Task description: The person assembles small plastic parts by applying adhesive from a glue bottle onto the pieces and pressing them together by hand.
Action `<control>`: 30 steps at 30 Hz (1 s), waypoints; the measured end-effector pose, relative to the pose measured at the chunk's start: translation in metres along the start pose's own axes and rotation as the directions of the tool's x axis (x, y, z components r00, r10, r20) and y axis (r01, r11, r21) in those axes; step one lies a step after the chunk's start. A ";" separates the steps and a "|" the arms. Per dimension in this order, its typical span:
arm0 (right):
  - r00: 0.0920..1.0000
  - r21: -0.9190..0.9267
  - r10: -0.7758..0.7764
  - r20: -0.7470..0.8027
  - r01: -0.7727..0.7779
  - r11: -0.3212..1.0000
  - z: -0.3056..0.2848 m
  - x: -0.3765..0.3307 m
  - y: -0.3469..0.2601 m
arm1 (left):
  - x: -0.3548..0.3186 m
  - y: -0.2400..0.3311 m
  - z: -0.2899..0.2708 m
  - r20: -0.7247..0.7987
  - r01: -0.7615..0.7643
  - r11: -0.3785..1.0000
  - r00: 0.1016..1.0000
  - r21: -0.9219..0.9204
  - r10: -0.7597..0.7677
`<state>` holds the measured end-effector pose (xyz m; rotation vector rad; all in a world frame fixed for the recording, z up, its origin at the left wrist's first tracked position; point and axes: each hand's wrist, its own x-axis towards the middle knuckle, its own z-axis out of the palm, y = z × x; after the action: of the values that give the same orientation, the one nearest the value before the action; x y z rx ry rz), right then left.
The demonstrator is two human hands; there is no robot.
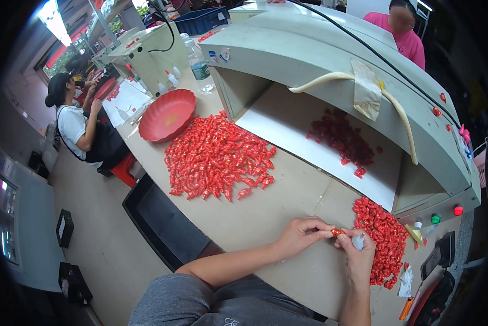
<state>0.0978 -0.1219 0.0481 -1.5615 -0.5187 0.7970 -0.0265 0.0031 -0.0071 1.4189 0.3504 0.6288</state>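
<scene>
Head view: left grip [303, 237] pinches red piece [338, 232], right grip [362, 256] too, clasping white tube [358, 242]; clear bottle [199, 66] labelled.

Held piece [338, 232] red with yellowish marks; left pile [214, 157], right pile [385, 242] and bowl [166, 117] red; squeeze bottle [358, 242] whitish; tabletop [295, 193] beige; housing [287, 39] pale grey-green, one button [435, 219] green, the other button [458, 210] red; tube [321, 80] cream; panel [279, 130] white; bin [165, 220] black; crate [201, 23] dark blue; shirt [170, 299] grey.

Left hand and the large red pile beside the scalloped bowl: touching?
Apart. The head view shows bare tabletop between the left hand and the large red pile.
</scene>
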 end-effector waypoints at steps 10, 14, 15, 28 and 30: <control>1.000 0.009 -0.021 0.019 0.021 1.000 -0.002 -0.001 0.003 | -0.003 0.000 0.001 -0.016 -0.026 1.000 1.000 0.011 0.026; 1.000 0.014 -0.006 -0.001 0.006 1.000 -0.004 0.000 0.002 | 0.000 0.005 0.005 0.015 0.132 0.991 0.991 0.019 -0.132; 1.000 -0.002 -0.008 -0.017 0.008 1.000 -0.005 -0.002 0.001 | 0.000 0.005 0.008 0.028 0.186 0.982 0.982 -0.007 -0.186; 0.988 -0.107 -0.126 -0.086 0.116 0.987 -0.016 -0.003 -0.008 | 0.013 0.027 -0.100 0.050 -0.171 0.261 0.909 0.950 0.414; 0.997 -0.100 -0.012 -0.082 0.004 0.995 -0.024 -0.006 -0.016 | 0.025 0.036 -0.106 0.013 -0.098 0.194 0.917 0.976 0.398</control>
<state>0.1138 -0.1399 0.0650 -1.6760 -0.5101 0.7067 -0.0752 0.1035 0.0165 2.7145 0.8247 0.9291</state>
